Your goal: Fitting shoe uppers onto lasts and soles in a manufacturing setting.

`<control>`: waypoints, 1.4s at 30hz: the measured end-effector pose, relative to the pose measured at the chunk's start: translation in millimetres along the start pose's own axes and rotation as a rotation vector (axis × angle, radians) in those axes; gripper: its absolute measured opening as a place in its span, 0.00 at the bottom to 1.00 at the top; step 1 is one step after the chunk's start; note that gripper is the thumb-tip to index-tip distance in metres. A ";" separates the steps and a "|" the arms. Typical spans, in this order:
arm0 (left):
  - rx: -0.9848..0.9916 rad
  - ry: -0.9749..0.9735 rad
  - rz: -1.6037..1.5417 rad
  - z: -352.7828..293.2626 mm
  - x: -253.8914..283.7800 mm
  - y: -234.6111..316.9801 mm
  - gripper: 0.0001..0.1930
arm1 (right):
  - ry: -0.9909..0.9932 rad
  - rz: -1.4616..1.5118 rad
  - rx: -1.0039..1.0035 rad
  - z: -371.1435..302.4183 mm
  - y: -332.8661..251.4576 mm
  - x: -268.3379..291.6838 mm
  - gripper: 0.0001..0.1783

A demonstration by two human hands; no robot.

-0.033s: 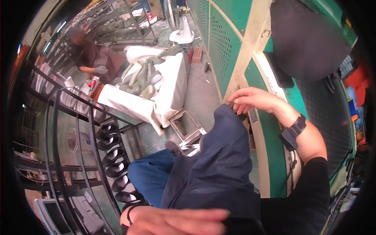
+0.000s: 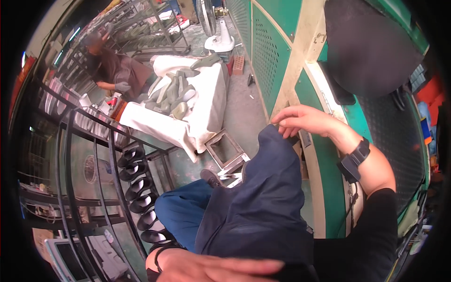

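My left hand point(image 2: 218, 270) is low in view, in front of my dark blue apron point(image 2: 260, 188). Its fingers stretch to the right, and I see nothing in them; the lower part of the hand is cut off. My right hand point(image 2: 303, 120) hangs with loosely bent, parted fingers just above the apron's far end. Whether a fingertip touches the cloth I cannot tell. No held thing shows in that hand. A black band with a small box point(image 2: 354, 160) is strapped around my right wrist. The green machine point(image 2: 319, 188) stands right beside this hand.
A black rack point(image 2: 112, 164) with dark curved shoe-like pieces point(image 2: 143, 204) stands at left. Grey-green shoe-shaped pieces point(image 2: 174, 91) lie on a white-covered table point(image 2: 211, 103); a co-worker point(image 2: 120, 70) is behind it. A metal frame point(image 2: 225, 148), fan point(image 2: 220, 43) and brick point(image 2: 238, 65) stand ahead.
The whole view has shifted very slightly. My left fingertips are a little farther right and lower. My right hand keeps the same pose.
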State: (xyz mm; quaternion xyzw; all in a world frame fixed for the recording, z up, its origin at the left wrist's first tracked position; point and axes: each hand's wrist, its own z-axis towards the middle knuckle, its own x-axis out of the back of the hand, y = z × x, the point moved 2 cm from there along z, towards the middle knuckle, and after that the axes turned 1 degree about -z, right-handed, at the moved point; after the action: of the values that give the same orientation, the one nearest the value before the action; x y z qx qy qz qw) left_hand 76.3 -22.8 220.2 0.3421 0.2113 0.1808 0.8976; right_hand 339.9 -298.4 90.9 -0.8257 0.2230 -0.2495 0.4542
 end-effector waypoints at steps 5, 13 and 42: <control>0.016 0.282 0.137 15.7 -7.2 -22.1 0.31 | -0.341 -0.194 0.047 -3.8 -3.0 -22.9 0.25; -0.077 0.273 0.304 47.2 23.4 -38.0 0.25 | -0.274 -0.391 0.149 0.8 -7.5 -13.9 0.24; -0.550 0.104 0.293 22.9 23.2 -34.0 0.24 | -0.182 -0.469 0.159 3.5 -7.7 -26.5 0.19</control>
State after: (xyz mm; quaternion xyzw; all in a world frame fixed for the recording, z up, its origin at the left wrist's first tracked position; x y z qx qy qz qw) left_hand 113.6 -48.1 206.3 0.1035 0.1486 0.3758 0.9088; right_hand 322.5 -276.6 90.3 -0.8357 -0.0365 -0.2893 0.4655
